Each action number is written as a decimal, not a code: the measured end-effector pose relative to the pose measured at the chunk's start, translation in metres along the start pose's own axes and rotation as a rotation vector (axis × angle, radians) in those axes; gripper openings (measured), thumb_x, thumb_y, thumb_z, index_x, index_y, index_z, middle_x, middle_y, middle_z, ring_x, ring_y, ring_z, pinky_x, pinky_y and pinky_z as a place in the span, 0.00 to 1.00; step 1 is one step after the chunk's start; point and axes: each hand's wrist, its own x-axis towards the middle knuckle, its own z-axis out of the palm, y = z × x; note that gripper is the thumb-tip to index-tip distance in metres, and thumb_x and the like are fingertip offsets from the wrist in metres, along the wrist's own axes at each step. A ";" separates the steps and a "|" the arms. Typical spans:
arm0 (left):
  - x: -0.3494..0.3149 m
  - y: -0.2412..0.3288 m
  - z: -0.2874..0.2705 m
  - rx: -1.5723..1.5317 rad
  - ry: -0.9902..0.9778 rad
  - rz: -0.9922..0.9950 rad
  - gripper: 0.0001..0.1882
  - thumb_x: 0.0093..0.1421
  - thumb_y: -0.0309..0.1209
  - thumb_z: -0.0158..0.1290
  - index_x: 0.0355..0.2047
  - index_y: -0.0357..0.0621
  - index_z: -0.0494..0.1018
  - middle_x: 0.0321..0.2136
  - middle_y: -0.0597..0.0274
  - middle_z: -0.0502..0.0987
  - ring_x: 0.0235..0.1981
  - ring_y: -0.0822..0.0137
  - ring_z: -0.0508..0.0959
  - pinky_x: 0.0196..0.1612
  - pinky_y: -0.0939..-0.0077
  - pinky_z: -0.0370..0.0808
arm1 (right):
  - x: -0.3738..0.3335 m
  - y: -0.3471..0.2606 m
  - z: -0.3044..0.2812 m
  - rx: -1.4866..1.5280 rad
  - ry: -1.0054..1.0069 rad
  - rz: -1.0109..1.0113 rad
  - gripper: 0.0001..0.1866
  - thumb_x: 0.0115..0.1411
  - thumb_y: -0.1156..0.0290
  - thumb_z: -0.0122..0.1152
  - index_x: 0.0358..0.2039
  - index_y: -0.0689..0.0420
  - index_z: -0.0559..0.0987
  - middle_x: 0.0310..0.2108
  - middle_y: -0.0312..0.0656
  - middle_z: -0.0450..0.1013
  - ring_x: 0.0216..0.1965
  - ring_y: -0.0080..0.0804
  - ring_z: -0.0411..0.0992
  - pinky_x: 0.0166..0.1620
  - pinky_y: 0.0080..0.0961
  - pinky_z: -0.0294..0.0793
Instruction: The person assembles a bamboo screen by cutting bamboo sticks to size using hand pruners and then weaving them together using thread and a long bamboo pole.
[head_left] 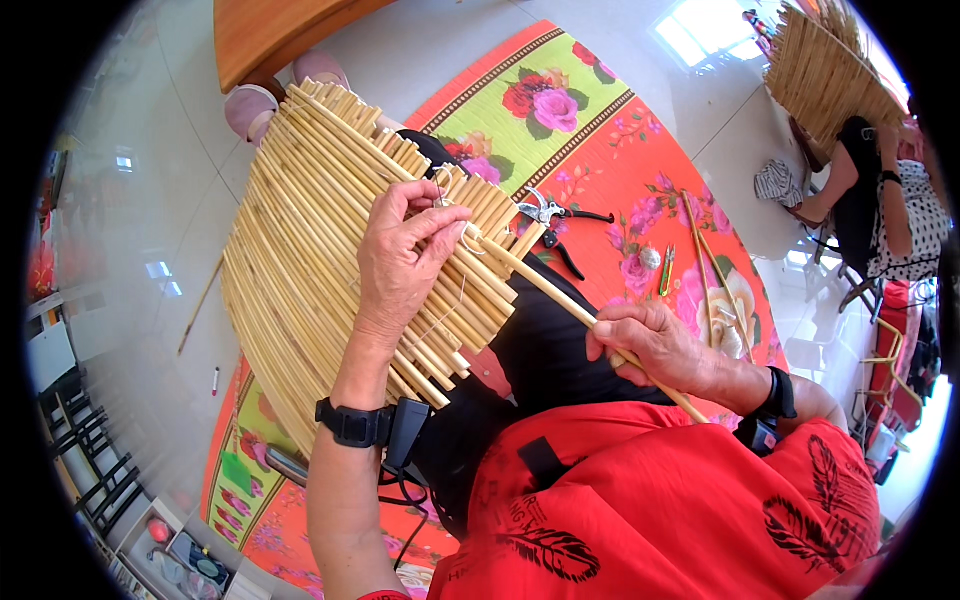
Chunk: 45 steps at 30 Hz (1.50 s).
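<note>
A mat of pale reed stalks (300,235), laid side by side and tied with thin cord (462,295), rests across my lap. At its right edge my left hand (402,255) is closed, thumb and fingers pinching a light-coloured cord (443,182) beside the stalk ends. My right hand (648,345) is wrapped round a single long reed stalk (545,285). That stalk slants up and left from my right hand, its far end meeting the mat's edge by my left fingertips.
A flowered cloth (640,180) covers the floor, holding pruning shears (550,215), a green cutter knife (667,270), a small ball of string (650,258) and loose reeds (704,265). Wooden furniture (290,35) stands ahead. At right, a seated person (905,215) has another reed mat (825,80).
</note>
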 end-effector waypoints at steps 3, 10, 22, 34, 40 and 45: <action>0.000 -0.001 0.001 -0.006 0.004 -0.009 0.11 0.50 0.23 0.62 0.36 0.48 0.83 0.37 0.66 0.73 0.38 0.68 0.74 0.42 0.78 0.78 | 0.002 -0.006 0.000 -0.181 0.056 -0.059 0.17 0.67 0.63 0.48 0.27 0.62 0.74 0.13 0.33 0.62 0.15 0.17 0.63 0.19 0.21 0.61; 0.000 -0.002 0.000 -0.020 -0.043 -0.029 0.09 0.55 0.25 0.60 0.38 0.44 0.82 0.41 0.63 0.71 0.40 0.70 0.72 0.44 0.79 0.73 | 0.008 -0.006 0.004 -0.220 0.085 -0.077 0.14 0.66 0.65 0.51 0.27 0.62 0.74 0.16 0.34 0.64 0.16 0.19 0.64 0.20 0.22 0.63; 0.001 0.000 0.003 -0.015 0.016 -0.020 0.11 0.51 0.23 0.62 0.36 0.48 0.83 0.37 0.66 0.72 0.38 0.69 0.74 0.42 0.78 0.78 | 0.014 0.001 0.008 -0.302 0.088 -0.140 0.15 0.65 0.64 0.49 0.27 0.62 0.75 0.14 0.34 0.66 0.16 0.19 0.66 0.22 0.21 0.64; -0.004 -0.001 0.005 -0.100 0.038 -0.053 0.11 0.49 0.27 0.65 0.35 0.46 0.82 0.38 0.66 0.72 0.39 0.69 0.73 0.42 0.77 0.75 | 0.031 0.021 0.015 -0.212 0.117 -0.245 0.15 0.67 0.64 0.47 0.30 0.62 0.75 0.15 0.33 0.64 0.17 0.17 0.62 0.22 0.20 0.62; -0.003 -0.001 0.006 -0.036 0.053 -0.006 0.08 0.49 0.27 0.65 0.32 0.46 0.81 0.38 0.65 0.72 0.40 0.67 0.73 0.41 0.75 0.75 | 0.031 0.022 0.018 0.131 0.003 -0.108 0.15 0.67 0.63 0.46 0.31 0.61 0.75 0.15 0.32 0.63 0.17 0.16 0.61 0.20 0.19 0.60; -0.002 -0.001 0.008 -0.035 0.044 -0.023 0.08 0.49 0.27 0.65 0.32 0.47 0.81 0.37 0.65 0.72 0.40 0.66 0.73 0.41 0.74 0.75 | 0.031 0.017 0.020 0.177 0.006 -0.103 0.16 0.69 0.62 0.47 0.30 0.61 0.75 0.12 0.31 0.62 0.14 0.15 0.61 0.18 0.16 0.58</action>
